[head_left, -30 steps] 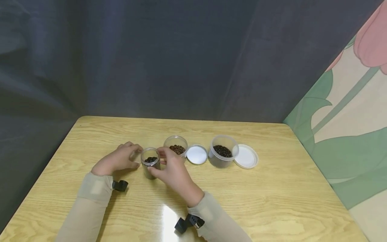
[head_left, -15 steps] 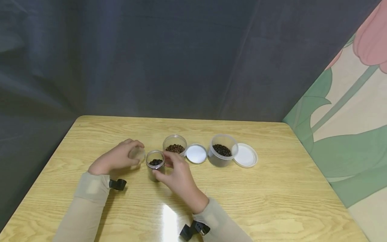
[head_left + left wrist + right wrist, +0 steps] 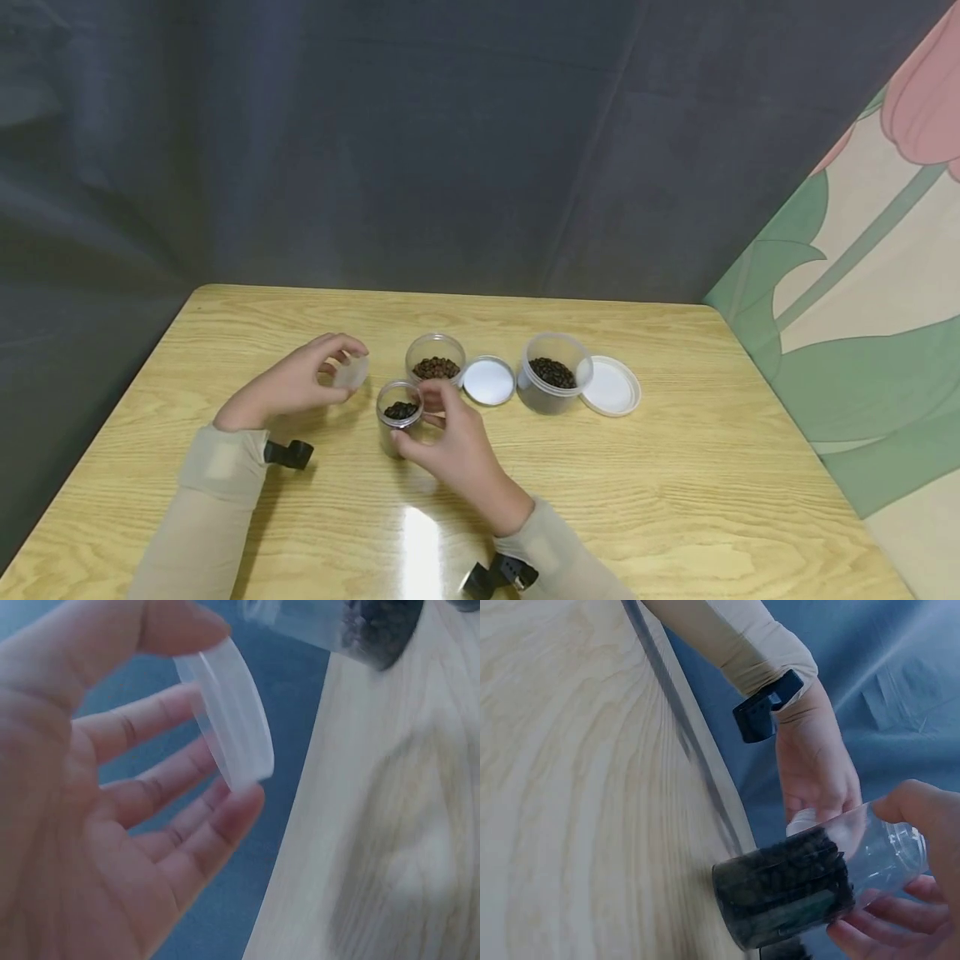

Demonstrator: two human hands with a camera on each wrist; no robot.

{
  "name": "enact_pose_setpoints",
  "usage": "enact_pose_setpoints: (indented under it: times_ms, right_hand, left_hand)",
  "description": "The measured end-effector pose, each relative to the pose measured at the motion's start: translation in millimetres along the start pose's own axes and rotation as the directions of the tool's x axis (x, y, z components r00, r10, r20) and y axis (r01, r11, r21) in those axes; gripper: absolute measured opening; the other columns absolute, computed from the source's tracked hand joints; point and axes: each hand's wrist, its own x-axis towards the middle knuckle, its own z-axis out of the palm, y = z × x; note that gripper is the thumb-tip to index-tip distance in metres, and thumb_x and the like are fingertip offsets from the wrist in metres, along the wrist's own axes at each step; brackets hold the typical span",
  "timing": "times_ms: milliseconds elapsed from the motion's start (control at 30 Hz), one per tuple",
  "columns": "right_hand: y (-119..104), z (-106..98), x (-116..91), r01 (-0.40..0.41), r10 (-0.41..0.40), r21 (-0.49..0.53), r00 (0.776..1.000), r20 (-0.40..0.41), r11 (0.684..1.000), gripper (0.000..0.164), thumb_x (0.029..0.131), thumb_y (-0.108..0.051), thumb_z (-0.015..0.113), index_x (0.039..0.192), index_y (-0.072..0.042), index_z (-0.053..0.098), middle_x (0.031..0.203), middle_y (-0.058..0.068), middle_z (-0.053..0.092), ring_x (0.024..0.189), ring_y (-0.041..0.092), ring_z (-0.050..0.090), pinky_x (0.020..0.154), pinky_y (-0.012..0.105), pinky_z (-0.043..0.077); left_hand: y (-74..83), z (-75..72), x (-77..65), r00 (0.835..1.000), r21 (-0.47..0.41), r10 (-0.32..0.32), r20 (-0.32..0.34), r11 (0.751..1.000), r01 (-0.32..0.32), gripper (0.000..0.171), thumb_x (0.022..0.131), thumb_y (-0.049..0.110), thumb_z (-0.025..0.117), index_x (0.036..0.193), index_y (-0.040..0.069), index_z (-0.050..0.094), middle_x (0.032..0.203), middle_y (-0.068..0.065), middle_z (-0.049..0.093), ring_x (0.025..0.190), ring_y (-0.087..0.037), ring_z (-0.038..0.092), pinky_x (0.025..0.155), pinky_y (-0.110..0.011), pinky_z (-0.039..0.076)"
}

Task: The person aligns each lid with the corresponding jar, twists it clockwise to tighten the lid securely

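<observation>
In the head view, my left hand (image 3: 296, 379) pinches a translucent white lid (image 3: 351, 372) by its edges, above the table. Seen from the left wrist, that lid (image 3: 238, 724) is tilted on edge between thumb and fingers. My right hand (image 3: 461, 446) grips a clear jar (image 3: 388, 437) around its upper part; the top is uncovered and dark bean-like pieces (image 3: 401, 410) fill part of it. The right wrist view shows the jar (image 3: 795, 881) with thumb on one side near the rim and fingers on the other, its base close over the wood surface.
Behind the held jar stands an uncovered clear tub (image 3: 436, 346) of brown pieces. To its right lie a round white lid with a silvery rim (image 3: 489, 382), a larger tub (image 3: 546, 402) of dark pieces, and a white lid (image 3: 611, 387). A dark curtain (image 3: 450, 167) hangs behind the table (image 3: 675, 467).
The right hand has brought the jar rightward and a little nearer the front. The left hand has come away from the jar's side, and the lid in its fingers now shows more clearly.
</observation>
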Motion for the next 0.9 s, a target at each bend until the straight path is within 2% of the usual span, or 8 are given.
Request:
enact_pose_setpoints:
  times_ms: [167, 433, 600, 800, 900]
  right_hand:
    - [5, -4, -3, 0.018, -0.018, 0.025, 1.000, -0.004, 1.000, 0.058, 0.079, -0.004, 0.085, 0.127, 0.006, 0.055, 0.123, 0.021, 0.065, 0.113, 0.031, 0.065, 0.096, 0.026, 0.057]
    - [12, -11, -7, 0.083, -0.083, 0.008, 0.997, 0.003, 0.996, 0.056, 0.079, -0.003, 0.085, 0.129, 0.003, 0.060, 0.124, 0.018, 0.065, 0.114, 0.032, 0.066, 0.095, 0.029, 0.058]
    - [15, -13, -9, 0.098, -0.099, 0.017, 0.995, 0.020, 0.995, 0.058, 0.079, -0.003, 0.085, 0.130, 0.003, 0.059, 0.126, 0.019, 0.063, 0.115, 0.036, 0.064, 0.095, 0.030, 0.058]
    - [19, -15, -11, 0.085, -0.087, 0.035, 0.996, 0.037, 0.996, 0.057, 0.081, -0.004, 0.084, 0.131, 0.001, 0.057, 0.129, 0.020, 0.064, 0.117, 0.034, 0.064, 0.097, 0.031, 0.057]
    - [21, -15, -11, 0.084, -0.086, 0.051, 0.995, 0.040, 0.995, 0.057, 0.082, -0.004, 0.084, 0.131, -0.001, 0.057, 0.129, 0.021, 0.063, 0.118, 0.034, 0.064, 0.098, 0.032, 0.056]
  left_hand:
    - [4.5, 0.3, 1.6, 0.998, -0.116, 0.064, -0.014, 0.991, -0.066, 0.051, 0.088, 0.001, 0.076, 0.134, 0.002, 0.055, 0.134, -0.013, 0.055, 0.116, -0.029, 0.054, 0.099, -0.049, 0.052]
    - [13.8, 2.3, 1.2, 0.978, -0.217, 0.204, -0.052, 0.953, -0.210, 0.055, 0.088, -0.007, 0.073, 0.139, 0.004, 0.055, 0.135, -0.014, 0.054, 0.114, -0.021, 0.053, 0.098, -0.023, 0.052]
    - [18.3, 6.6, 2.1, 0.963, -0.281, 0.265, -0.057, 0.921, -0.270, 0.051, 0.088, -0.007, 0.073, 0.135, 0.002, 0.057, 0.132, -0.014, 0.055, 0.113, -0.016, 0.055, 0.099, -0.023, 0.052]
    - [24.3, 10.3, 3.5, 0.957, -0.357, 0.284, -0.060, 0.889, -0.287, 0.051, 0.086, -0.010, 0.072, 0.133, -0.003, 0.054, 0.129, -0.015, 0.054, 0.115, -0.017, 0.057, 0.101, -0.024, 0.052]
    - [27.6, 12.5, 3.9, 0.948, -0.406, 0.308, -0.079, 0.859, -0.312, 0.052, 0.084, -0.013, 0.072, 0.132, -0.005, 0.052, 0.129, -0.012, 0.054, 0.118, -0.015, 0.057, 0.102, -0.026, 0.052]
